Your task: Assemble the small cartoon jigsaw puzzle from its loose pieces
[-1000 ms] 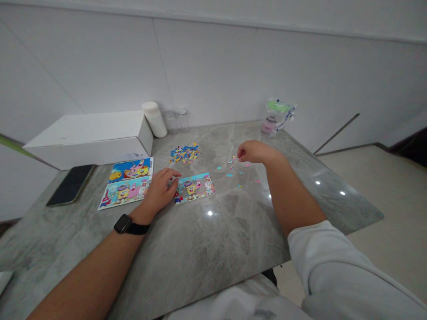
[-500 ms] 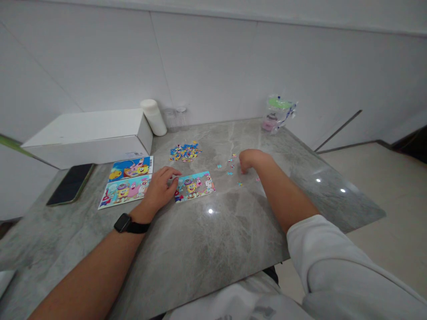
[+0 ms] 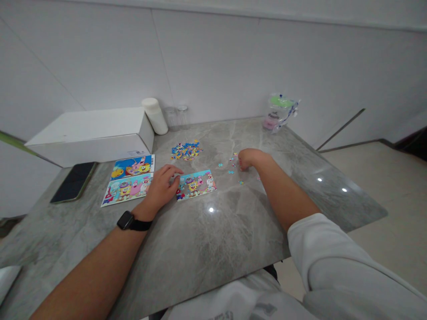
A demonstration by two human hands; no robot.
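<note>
A partly assembled cartoon jigsaw puzzle [image 3: 200, 183] lies flat on the grey marbled table, with grey patches inside its picture. My left hand [image 3: 164, 186] rests at its left edge, fingers apart and holding nothing. On the right, my right hand [image 3: 247, 159] is down at the tabletop with its fingers closed and pointing downward. What is between those fingertips, if anything, is hidden. Several loose puzzle pieces [image 3: 231, 172] are scattered just left of that hand. Left of my left hand lies a printed picture sheet [image 3: 128, 189] with the same cartoon scene, partly covered by the hand.
A heap of puzzle pieces [image 3: 186, 151] sits farther back. Behind stand a white box [image 3: 100, 138], a white bottle [image 3: 155, 116] and two clear containers [image 3: 182, 116]. A phone [image 3: 73, 182] lies at left. A clear plastic bag [image 3: 280, 113] stands near the back right corner.
The view has shifted slightly. Both hands stay in nearly the same places, the left by the puzzle and the right among the loose pieces.
</note>
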